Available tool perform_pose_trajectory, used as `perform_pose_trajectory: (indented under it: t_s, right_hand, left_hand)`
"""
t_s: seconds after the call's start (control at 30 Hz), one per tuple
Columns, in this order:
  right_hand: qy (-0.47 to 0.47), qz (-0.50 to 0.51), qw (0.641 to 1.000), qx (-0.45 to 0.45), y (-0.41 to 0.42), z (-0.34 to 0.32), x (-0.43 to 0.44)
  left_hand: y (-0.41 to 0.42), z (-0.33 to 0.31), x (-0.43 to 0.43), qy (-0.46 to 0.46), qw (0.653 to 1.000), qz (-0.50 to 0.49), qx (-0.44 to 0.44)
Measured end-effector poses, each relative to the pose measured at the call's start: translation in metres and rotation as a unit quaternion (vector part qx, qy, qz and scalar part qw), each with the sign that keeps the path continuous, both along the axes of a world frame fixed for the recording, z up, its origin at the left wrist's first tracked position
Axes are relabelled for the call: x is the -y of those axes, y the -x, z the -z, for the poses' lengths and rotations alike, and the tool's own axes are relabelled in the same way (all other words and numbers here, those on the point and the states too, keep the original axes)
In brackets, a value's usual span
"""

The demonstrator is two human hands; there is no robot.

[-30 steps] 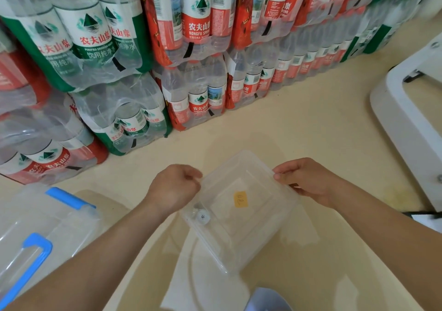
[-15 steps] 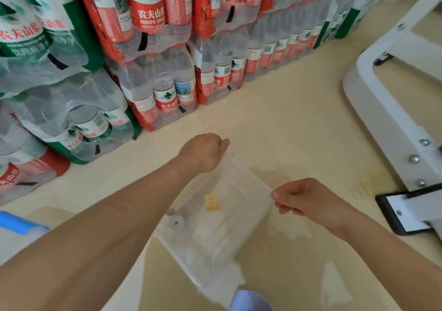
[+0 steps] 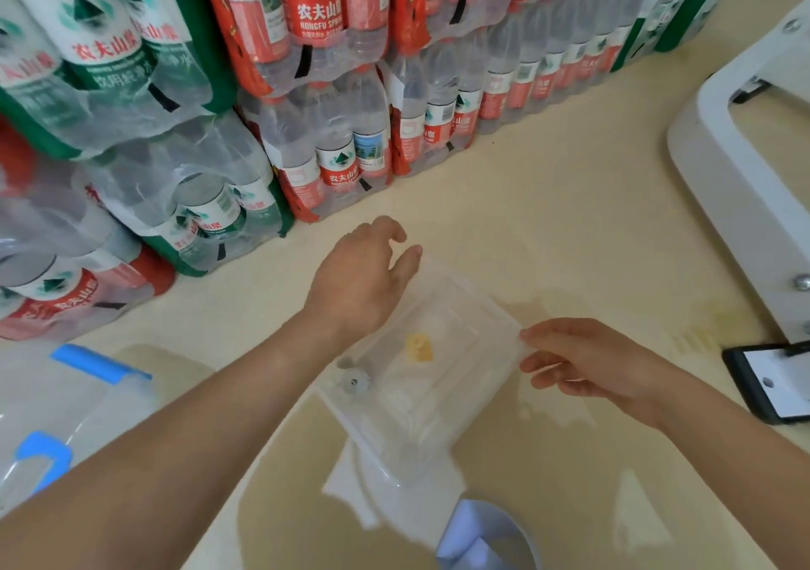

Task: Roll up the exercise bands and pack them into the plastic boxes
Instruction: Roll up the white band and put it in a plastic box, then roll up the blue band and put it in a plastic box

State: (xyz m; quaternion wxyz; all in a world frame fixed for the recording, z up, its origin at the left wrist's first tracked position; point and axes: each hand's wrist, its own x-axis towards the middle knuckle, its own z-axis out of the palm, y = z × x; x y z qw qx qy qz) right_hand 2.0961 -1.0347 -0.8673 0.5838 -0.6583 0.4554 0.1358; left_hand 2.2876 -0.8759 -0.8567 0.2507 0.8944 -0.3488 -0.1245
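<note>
A small clear plastic box lies on the beige floor in front of me, with a yellow sticker and a round grey fitting showing through it. My left hand hovers over the box's far left corner with the fingers spread and nothing in them. My right hand pinches the box's right corner between thumb and fingers. A pale blue, folded piece sticks up at the bottom edge; I cannot tell whether it is an exercise band.
Shrink-wrapped packs of water bottles are stacked along the far side. A larger clear bin with blue handles stands at the left. A white frame and a phone lie at the right. A white sheet lies under the box.
My left hand has let go of the box's far corner and spread its fingers. My right hand keeps its hold on the right corner. The view has shifted left.
</note>
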Motion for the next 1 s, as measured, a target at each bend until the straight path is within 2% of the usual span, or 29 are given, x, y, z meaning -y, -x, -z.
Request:
perform_pose_trajectory:
  t_s: [0.03,0.07,0.13,0.17,0.27,0.33,0.37,0.5,0.67,0.9,1.0]
  right_hand:
    - [0.067,-0.014,0.998,-0.011,0.004,0.000,-0.003]
    - [0.173,-0.044,0.984,-0.012,0.009,0.000,-0.008]
    - [0.381,-0.133,0.913,0.058,0.023,-0.006,-0.027]
    - [0.427,-0.180,0.878,0.118,0.030,-0.011,-0.042]
    - [0.478,-0.326,0.778,0.243,0.040,-0.016,-0.090]
    - [0.502,-0.406,0.713,0.274,0.043,-0.007,-0.115]
    - [0.509,-0.430,0.696,0.267,0.044,0.000,-0.123]
    - [0.512,-0.452,0.695,0.226,0.045,0.019,-0.135]
    - [0.505,-0.364,0.740,0.254,0.043,0.018,-0.149]
    - [0.496,-0.404,0.731,0.237,0.050,0.020,-0.146]
    - [0.432,-0.348,0.788,0.266,0.051,0.017,-0.133]
  left_hand:
    - [0.013,-0.011,-0.022,0.030,0.999,-0.017,-0.007]
    - [0.028,-0.021,-0.047,0.043,0.998,-0.037,-0.037]
    - [0.063,-0.030,-0.099,0.032,0.981,-0.090,-0.166]
    - [0.081,-0.027,-0.119,0.017,0.966,-0.108,-0.232]
    - [0.122,-0.005,-0.148,-0.005,0.920,-0.160,-0.357]
    - [0.136,0.007,-0.145,0.033,0.886,-0.214,-0.411]
    - [0.140,0.011,-0.141,0.041,0.878,-0.227,-0.419]
    - [0.141,0.019,-0.124,0.070,0.852,-0.265,-0.447]
    - [0.140,0.023,-0.113,0.151,0.812,-0.304,-0.475]
    - [0.139,0.025,-0.111,0.162,0.803,-0.305,-0.485]
    - [0.136,0.024,-0.113,0.164,0.791,-0.301,-0.508]
